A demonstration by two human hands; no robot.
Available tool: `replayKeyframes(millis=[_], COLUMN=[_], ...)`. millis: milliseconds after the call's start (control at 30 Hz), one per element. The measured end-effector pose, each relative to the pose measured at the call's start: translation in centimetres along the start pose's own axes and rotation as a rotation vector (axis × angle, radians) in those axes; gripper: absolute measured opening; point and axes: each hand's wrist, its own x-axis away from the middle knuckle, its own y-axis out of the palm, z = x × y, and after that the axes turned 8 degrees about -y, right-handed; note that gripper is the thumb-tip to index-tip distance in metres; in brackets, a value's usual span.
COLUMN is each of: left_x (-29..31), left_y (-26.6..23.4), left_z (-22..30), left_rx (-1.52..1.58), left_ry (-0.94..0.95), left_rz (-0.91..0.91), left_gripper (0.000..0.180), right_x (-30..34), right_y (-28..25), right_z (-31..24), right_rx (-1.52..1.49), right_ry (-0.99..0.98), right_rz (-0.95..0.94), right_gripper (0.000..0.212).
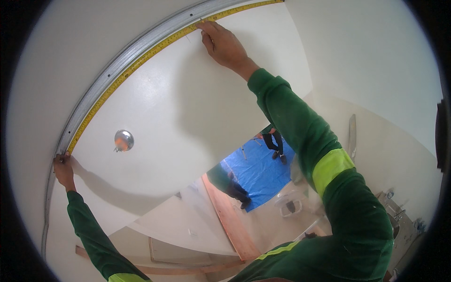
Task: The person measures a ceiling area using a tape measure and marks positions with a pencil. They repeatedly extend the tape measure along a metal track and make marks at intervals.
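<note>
A yellow tape measure blade (123, 75) is stretched along a long grey metal channel (96, 89), which looks curved in this view and has small dark holes. At the far left, my left hand (65, 171) is closed at the blade's lower end; a small dark item shows at its fingers, too small to name. My right hand (226, 47) is up at the top, index finger and thumb at the blade's edge, other fingers curled. A tiny upright mark or object shows by its fingertips. The blade runs on past this hand to the right.
A round silver light fitting (124, 140) sits in the white surface (155, 103). Below are a blue tarp (263, 164), a person in dark trousers (272, 141), another in green (225, 181), a wooden plank (230, 221) and a white bucket (290, 205).
</note>
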Motion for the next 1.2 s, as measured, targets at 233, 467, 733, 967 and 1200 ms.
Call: replayKeyframes(millis=[233,467,733,967,1200], left_x=[0.0,-0.4,0.1,0.0,-0.2], left_y=[0.2,0.6,0.1,0.9,0.1], left_z=[-0.6,-1.4,0.6,-1.9,-1.1], left_rx=[-0.045,0.0,0.034,0.121,0.051], left_ry=[0.015,0.008,-0.016,0.022,-0.022], left_rz=[0.026,0.02,-0.043,0.007,-0.009], left_gripper=[0.04,0.041,0.042,0.042,0.042], right_x=[0.0,0.0,0.0,-0.9,-0.6], right_y=[-0.1,0.4,0.3,0.5,-0.1], right_z=[-0.1,0.0,0.6,0.6,0.9], right_rx=[-0.041,0.021,-0.043,-0.009,-0.122], right_ry=[0.013,-0.059,-0.022,-0.017,0.023], right_rz=[-0.023,0.042,0.054,0.12,0.114], right_gripper=[0.03,0.03,0.029,0.027,0.03])
